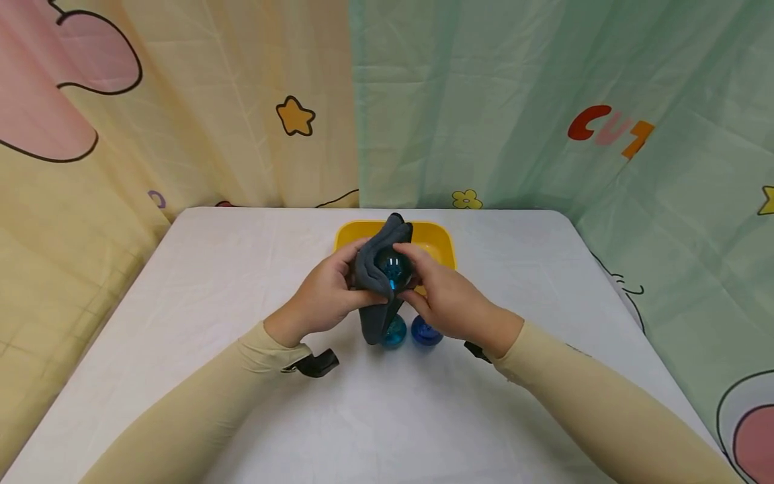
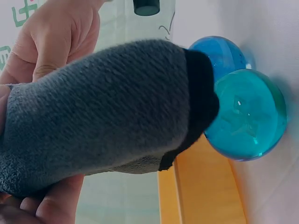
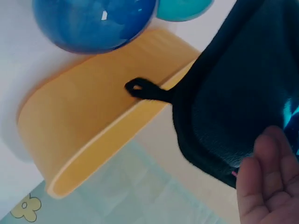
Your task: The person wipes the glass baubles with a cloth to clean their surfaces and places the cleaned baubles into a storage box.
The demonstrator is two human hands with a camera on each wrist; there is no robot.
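Above the table, my left hand [image 1: 326, 289] grips a folded dark grey cloth [image 1: 370, 272], its thumb on the near side. A clear teal ball [image 1: 396, 269] sits against the cloth's fold, pinched between the thumb and fingers of my right hand [image 1: 450, 296]. In the left wrist view the grey cloth [image 2: 103, 107] hides most of that ball. The right wrist view shows the cloth's dark edging and a small hanging loop [image 3: 148, 91]. Below the hands, another teal ball [image 2: 252, 114] and a blue ball [image 2: 217, 53] rest on the table.
A yellow plastic tub [image 1: 440, 240] stands behind the hands, partly covered by them and the cloth. White cloth covers the table [image 1: 242, 269]. Printed curtains [image 1: 484, 101] hang behind and at both sides.
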